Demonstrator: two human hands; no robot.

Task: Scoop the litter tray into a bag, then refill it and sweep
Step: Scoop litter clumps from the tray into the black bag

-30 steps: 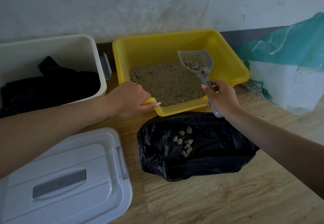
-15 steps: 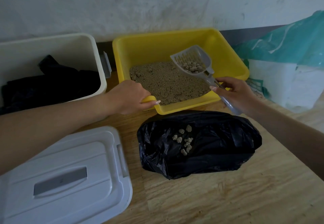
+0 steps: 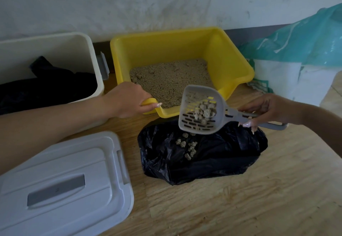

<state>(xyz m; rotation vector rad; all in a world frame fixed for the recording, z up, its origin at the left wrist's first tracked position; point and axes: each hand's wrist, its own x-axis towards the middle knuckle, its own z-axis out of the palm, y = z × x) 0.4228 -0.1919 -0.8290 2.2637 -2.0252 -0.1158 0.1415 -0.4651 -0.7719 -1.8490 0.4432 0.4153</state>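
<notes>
Right fingers (image 3: 251, 108) are curling round the scoop (image 3: 192, 123) handle, holding clumps (image 3: 204, 111) just above the bag (image 3: 212, 154). The left hand (image 3: 127, 100) is gripping the tray (image 3: 166, 50) rim behind it. Scooping's underway, I'd say; next comes tipping the scoop so they're dropping inside.

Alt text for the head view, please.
The right hand holds a grey slotted plastic scoop of litter clumps above an open black plastic bag; the left hand grips the front rim of a yellow plastic litter tray.
</notes>
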